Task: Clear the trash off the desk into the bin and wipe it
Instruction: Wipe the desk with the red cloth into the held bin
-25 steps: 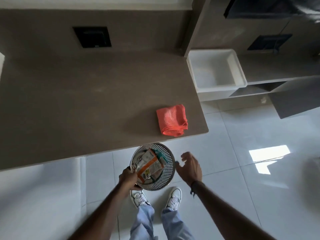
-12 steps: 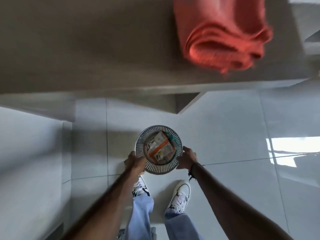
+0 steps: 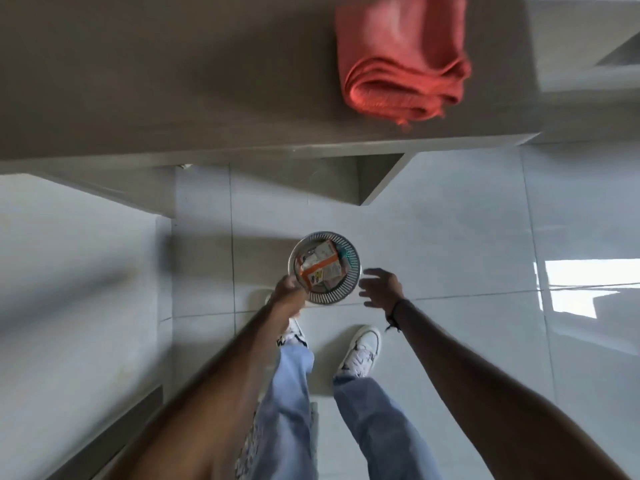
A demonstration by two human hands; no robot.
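Observation:
A small round bin [image 3: 350, 251] with a slatted metal wall stands low over the white floor tiles, below the desk's front edge. Inside it lies trash [image 3: 320, 268], an orange and white carton among other wrappers. My left hand [image 3: 288, 289] grips the bin's near left rim. My right hand [image 3: 381, 287] hovers just right of the bin with fingers spread, not touching it. A folded orange-red cloth [image 3: 401, 60] lies on the brown desk [image 3: 166, 74] near its front right corner.
My two feet in white sneakers [image 3: 360, 351] stand on the glossy tiles just behind the bin. A desk support panel [image 3: 377, 178] hangs under the front edge. A bright window reflection [image 3: 588, 289] shows on the floor at the right.
The view dropped low, under the desk edge. My right hand, on the bin's right rim half a second ago, has let go and opened. My left hand still holds the bin.

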